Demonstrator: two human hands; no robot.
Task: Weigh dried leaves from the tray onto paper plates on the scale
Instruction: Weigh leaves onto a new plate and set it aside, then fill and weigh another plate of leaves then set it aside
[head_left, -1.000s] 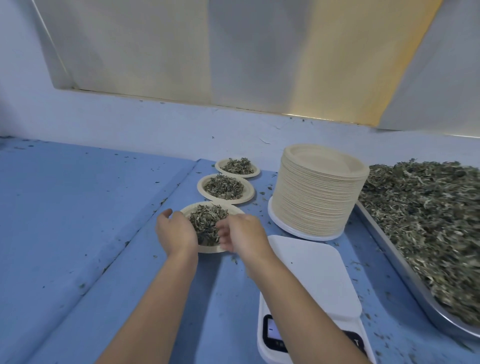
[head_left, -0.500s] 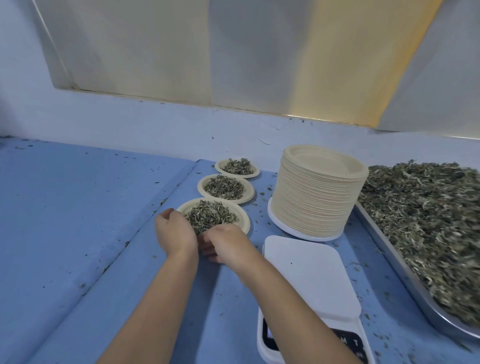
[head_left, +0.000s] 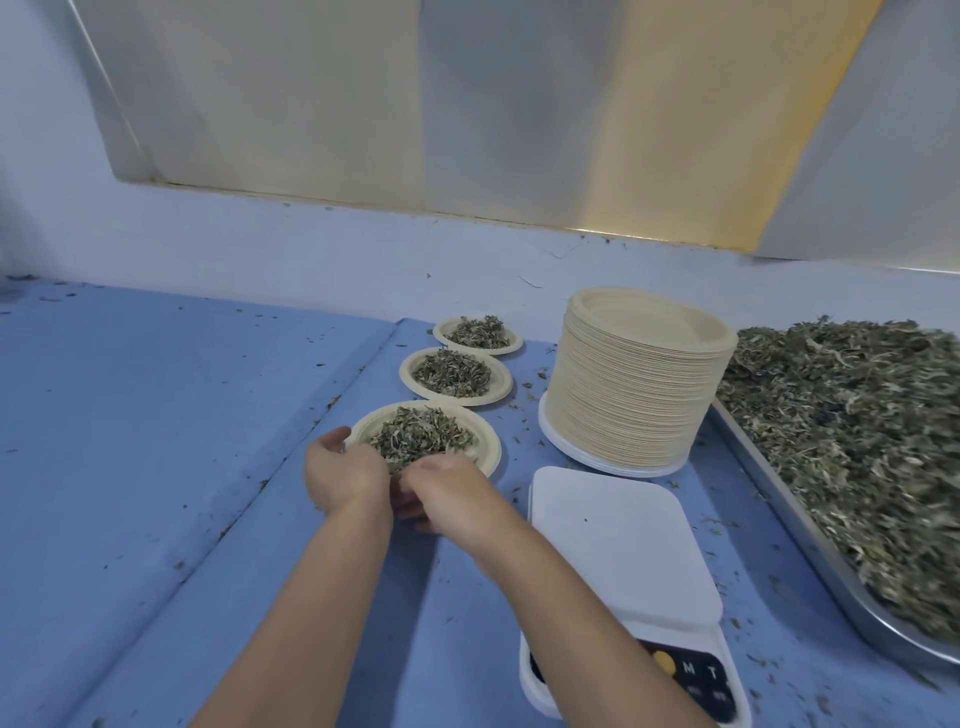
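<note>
Filled plate (head_left: 487, 451) of leaves (head_left: 422, 440) sits on table (head_left: 156, 426) left of bare scale (head_left: 618, 540). Left hand (head_left: 340, 480) fingers curl round near rim; right hand (head_left: 453, 493) fingers curled, can't tell if gripping. Risk: a snagged rim on letting go tips leaves out.

Soft even light, cool blue cast, faint shadows, wide-angle edge bending, tray (head_left: 810, 535) blurred at right.
</note>
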